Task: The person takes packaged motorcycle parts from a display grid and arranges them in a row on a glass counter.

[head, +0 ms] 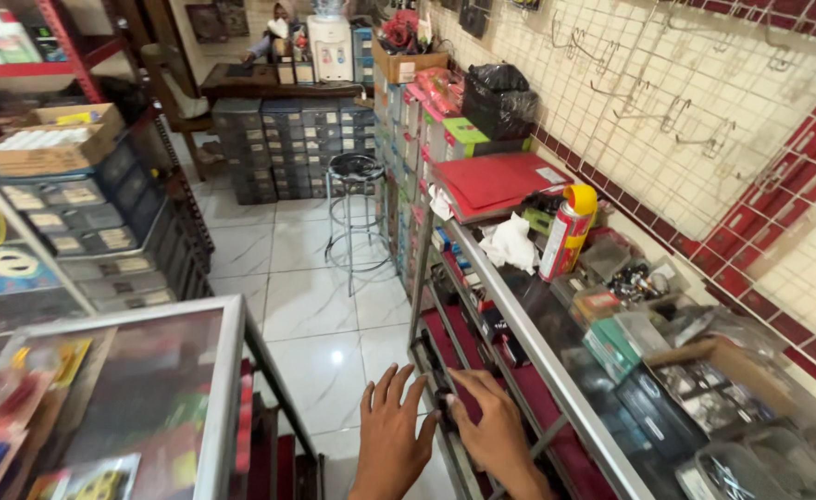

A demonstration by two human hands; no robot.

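My left hand (391, 433) hovers with fingers spread just left of a glass display counter (519, 344), holding nothing. My right hand (493, 418) rests beside it, fingers laid on the counter's lower shelf edge over a small dark part (444, 401); whether it grips that part I cannot tell. The shelf below is lined in red and carries small boxed goods (493, 326).
On the counter top lie a red and yellow spray can (567, 231), a white rag (510, 243), a red folder (498, 181) and several boxes. A metal stool (356, 215) stands on the white tiled floor. A second glass case (130, 398) sits at my left, with drawer racks (289, 148) behind.
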